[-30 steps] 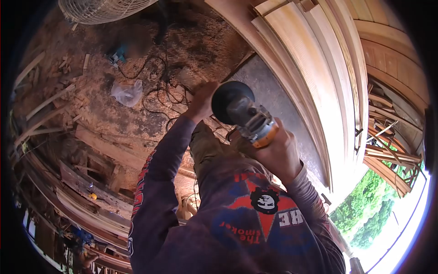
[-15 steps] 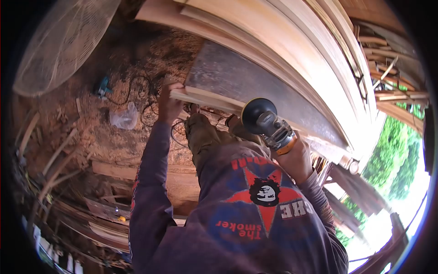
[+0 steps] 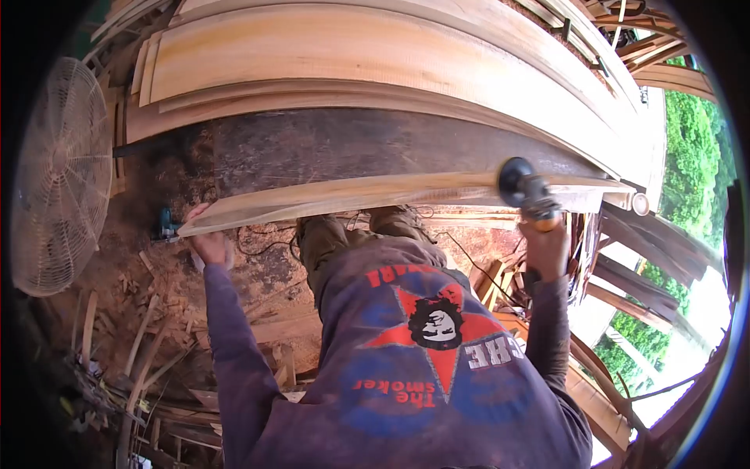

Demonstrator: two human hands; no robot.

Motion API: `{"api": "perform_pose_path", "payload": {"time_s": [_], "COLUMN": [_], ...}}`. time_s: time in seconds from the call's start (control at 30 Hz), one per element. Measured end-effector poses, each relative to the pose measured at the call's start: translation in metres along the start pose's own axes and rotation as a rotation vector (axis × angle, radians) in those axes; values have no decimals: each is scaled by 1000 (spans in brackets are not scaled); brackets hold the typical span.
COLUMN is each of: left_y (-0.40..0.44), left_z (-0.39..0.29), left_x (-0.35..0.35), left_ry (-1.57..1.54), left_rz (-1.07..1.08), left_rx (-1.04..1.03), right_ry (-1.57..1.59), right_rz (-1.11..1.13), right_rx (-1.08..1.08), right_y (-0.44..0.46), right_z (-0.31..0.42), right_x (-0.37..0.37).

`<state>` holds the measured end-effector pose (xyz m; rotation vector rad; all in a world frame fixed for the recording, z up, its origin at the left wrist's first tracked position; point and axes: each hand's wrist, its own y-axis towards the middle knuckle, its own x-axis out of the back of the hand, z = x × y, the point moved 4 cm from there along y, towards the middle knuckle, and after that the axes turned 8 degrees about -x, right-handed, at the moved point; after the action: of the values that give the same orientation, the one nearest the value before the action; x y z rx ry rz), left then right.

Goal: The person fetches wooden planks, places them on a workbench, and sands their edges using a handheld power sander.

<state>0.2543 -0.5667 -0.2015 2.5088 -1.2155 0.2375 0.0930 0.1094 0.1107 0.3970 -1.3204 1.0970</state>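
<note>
A long, pale wooden board (image 3: 336, 195) lies along the near edge of a dark bench top (image 3: 328, 144). Its left end is in my left hand (image 3: 207, 241), with the fingers closed round it. My right hand (image 3: 544, 250) grips an orange-and-grey disc sander (image 3: 539, 199) by its body. The sander's round black pad (image 3: 513, 180) is at the board's right part; whether it touches the wood, I cannot tell.
Wide planks (image 3: 375, 55) are stacked behind the bench. A large fan (image 3: 62, 176) stands at the left. A teal power tool (image 3: 166, 224) and wood offcuts (image 3: 144, 336) lie on the sawdust-covered floor, where a black cord (image 3: 266, 252) runs.
The view has turned, levelling the bench. My hands are farther apart: the left still at the board's end, the right with the sander farther right along the board.
</note>
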Motion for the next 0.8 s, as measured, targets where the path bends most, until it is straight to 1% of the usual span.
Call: {"api": "perform_pose_path", "payload": {"time_s": [0.07,0.1,0.13,0.17,0.2,0.27,0.3,0.33,0.37,0.4,0.43,0.47,0.5,0.53,0.57,0.6,0.67,0.73,0.8], "left_y": [-1,2,4,5,7,5,2,2,0,0,1,0,-4,-4,-2,1,-1,2,4], "left_z": [15,3,-8,-13,-19,-13,3,10,17,9,3,11,23,28,25,14,0,-6,-13], "left_x": [6,5,2,3,2,4,10,8,7,2,1,4,7,8,6,5,-1,-3,-5], "left_ry": [-369,-115,141,152,210,259,-34,-187,-337,-178,-19,-25,-208,-304,-401,-104,200,397,148], "left_rz": [-128,-28,66,57,78,103,15,-18,-66,-31,0,-2,-55,-80,-112,3,108,243,122], "left_rx": [210,81,-45,-45,-80,-117,85,185,283,140,-2,-3,126,195,264,95,-59,-260,-25], "right_ry": [69,89,107,141,141,134,100,63,101,138,155,170,108,166,139,111,69,59,58], "right_rz": [31,26,21,28,36,149,118,76,97,120,150,182,143,166,177,190,202,245,295], "right_rx": [-151,-92,-28,-92,-86,-116,63,240,187,135,134,133,166,171,136,102,87,137,201], "right_y": [36,49,53,54,52,38,30,21,5,-9,-21,-33,-48,-56,-68,-79,-98,-113,-128], "right_z": [-31,-51,-50,-53,-54,-40,-33,-27,-5,12,27,40,54,58,70,84,106,127,146], "right_x": [27,35,37,37,34,25,14,3,-5,-14,-23,-31,-39,-50,-56,-63,-77,-92,-111]}}
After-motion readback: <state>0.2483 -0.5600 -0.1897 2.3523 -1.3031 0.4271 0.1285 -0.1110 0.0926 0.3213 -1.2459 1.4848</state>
